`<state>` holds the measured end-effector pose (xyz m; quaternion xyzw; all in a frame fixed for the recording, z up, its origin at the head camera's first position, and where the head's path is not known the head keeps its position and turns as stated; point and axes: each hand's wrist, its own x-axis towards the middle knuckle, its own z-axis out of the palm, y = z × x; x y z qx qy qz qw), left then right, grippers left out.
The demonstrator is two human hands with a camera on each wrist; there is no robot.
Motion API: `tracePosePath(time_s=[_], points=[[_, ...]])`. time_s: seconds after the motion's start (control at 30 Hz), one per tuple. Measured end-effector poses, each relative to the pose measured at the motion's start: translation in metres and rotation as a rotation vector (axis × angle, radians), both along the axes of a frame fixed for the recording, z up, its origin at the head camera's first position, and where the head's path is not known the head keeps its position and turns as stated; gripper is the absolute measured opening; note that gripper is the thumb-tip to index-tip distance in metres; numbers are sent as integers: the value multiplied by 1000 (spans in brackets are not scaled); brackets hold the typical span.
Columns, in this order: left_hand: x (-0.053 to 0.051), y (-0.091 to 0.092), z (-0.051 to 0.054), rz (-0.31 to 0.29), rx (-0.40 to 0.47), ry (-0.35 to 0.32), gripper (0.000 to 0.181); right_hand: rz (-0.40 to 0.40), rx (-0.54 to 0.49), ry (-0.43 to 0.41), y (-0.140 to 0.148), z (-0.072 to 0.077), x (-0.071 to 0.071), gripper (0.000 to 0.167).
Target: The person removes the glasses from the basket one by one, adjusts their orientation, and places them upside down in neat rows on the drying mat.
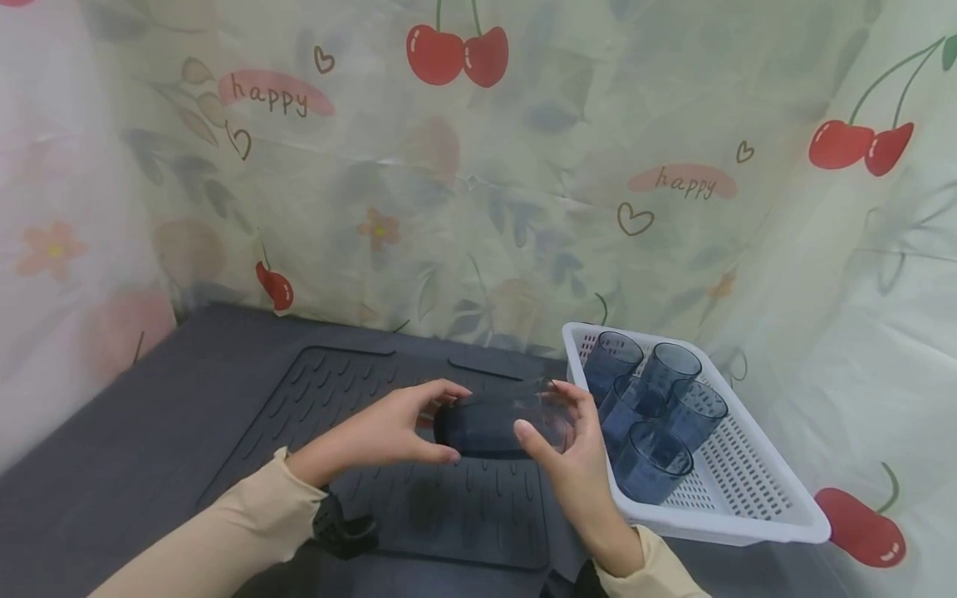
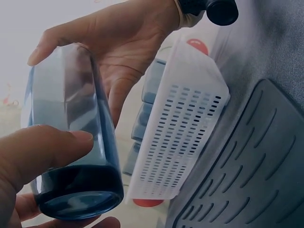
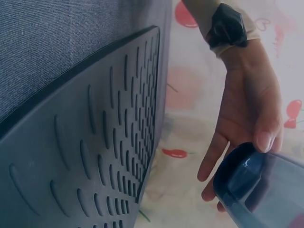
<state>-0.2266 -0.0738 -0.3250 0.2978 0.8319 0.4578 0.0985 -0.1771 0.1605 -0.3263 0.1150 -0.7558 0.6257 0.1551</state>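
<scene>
A blue-tinted drinking glass is held on its side in mid-air, above the dark drying mat. Its thick base points left and its rim points right. My left hand grips the base end, with the thumb along the near side and the fingertips beneath in the left wrist view. At the rim end my right hand holds the glass between thumb and fingers. In the right wrist view, the left thumb touches the glass base, while its other fingers are partly behind the glass.
To the right stands a white perforated basket, with several similar blue glasses upright in its left part. The ridged black drying mat lies on a dark grey tabletop. A cherry-patterned curtain hangs behind.
</scene>
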Motion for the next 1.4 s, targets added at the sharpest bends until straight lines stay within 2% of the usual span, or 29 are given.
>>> tracePosePath(time_s=[0.2, 0.3, 0.43, 0.57, 0.77, 0.9, 1.07, 1.27, 1.4], points=[[0, 0, 0, 3, -7, 24, 73, 4, 11, 13, -2, -1, -1, 58], [0, -1, -1, 24, 0, 37, 72, 11, 13, 14, -1, -2, -2, 59], [1, -2, -3, 48, 33, 36, 70, 62, 4, 23, 2, -3, -3, 59], [1, -3, -8, 40, 110, 0, 68, 145, 12, 9, 9, -1, -6, 60], [0, -5, -11, 27, 276, -68, 67, 232, 30, -147, 21, 4, -8, 69], [0, -6, -9, 30, 330, -97, 67, 274, 28, -216, 25, 6, -9, 75], [3, -7, -6, 31, 394, -124, 67, 319, 25, -227, 29, 7, -10, 78], [6, -6, -3, 48, 456, -81, 66, 352, 44, -223, 31, 4, -12, 75], [6, -5, -3, 52, 517, -90, 67, 341, 78, -219, 31, 1, -13, 73]])
